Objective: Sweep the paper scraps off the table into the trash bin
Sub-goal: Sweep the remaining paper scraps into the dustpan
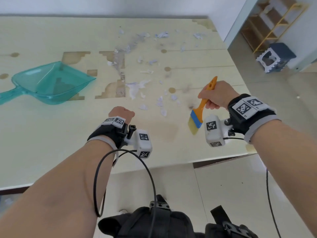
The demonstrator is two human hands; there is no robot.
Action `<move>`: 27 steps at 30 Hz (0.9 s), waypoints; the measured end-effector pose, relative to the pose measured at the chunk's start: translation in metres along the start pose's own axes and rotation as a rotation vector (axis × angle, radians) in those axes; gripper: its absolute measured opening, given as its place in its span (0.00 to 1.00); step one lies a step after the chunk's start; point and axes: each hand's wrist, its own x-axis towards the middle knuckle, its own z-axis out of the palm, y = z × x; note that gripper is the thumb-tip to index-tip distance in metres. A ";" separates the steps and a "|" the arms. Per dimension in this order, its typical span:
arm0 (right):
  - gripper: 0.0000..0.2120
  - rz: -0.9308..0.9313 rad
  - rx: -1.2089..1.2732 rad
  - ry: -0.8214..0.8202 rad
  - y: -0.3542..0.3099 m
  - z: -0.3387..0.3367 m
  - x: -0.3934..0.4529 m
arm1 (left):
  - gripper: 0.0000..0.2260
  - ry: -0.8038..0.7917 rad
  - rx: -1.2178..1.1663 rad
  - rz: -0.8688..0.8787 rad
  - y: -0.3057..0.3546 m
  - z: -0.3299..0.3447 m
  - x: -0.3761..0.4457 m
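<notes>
Head view: paper scraps [137, 86] are lying scattered across the bench [51, 134]. Right hand [216, 95] is gripping an orange brush [199, 110]; left hand [122, 114] is resting clenched, empty. Risk: vigorous strokes flicking scraps past the teal dustpan [51, 83] onto the floor.

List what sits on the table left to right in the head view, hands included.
teal dustpan → left hand, closed in a fist → paper scraps → orange brush held in the right hand.
</notes>
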 end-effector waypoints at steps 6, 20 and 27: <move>0.10 0.236 -0.344 -0.172 0.025 0.001 -0.008 | 0.15 -0.024 -0.011 0.015 0.021 0.018 -0.003; 0.11 -0.040 0.274 0.158 -0.005 0.070 -0.018 | 0.08 -0.048 0.023 0.040 -0.010 0.017 0.000; 0.12 0.068 -0.379 0.185 0.029 0.030 -0.022 | 0.15 -0.079 0.007 0.086 0.025 0.031 -0.007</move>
